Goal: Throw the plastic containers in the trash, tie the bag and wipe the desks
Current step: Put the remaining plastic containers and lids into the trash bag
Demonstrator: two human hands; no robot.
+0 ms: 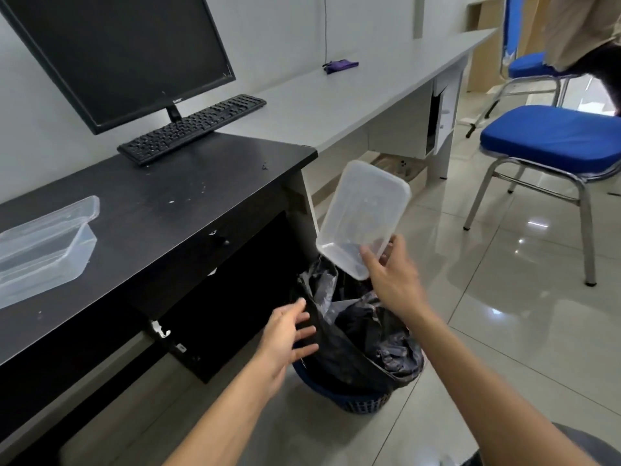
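My right hand [395, 280] grips a clear plastic container [364, 213] by its lower corner, tilted up over the black trash bag [366, 331]. The bag lines a blue basket [339, 393] on the floor beside the black desk [188, 193]. My left hand [289, 338] is open, fingers spread, against the bag's left edge. A second clear plastic container [43, 240] with its lid lies on the black desk at the left. A purple cloth [341, 66] rests on the grey desk [336, 102] further back.
A monitor [117, 55] and black keyboard [191, 127] stand at the back of the black desk, with crumbs on its top. Two blue chairs [554, 142] stand on the tiled floor at the right. Part of another person is at the top right.
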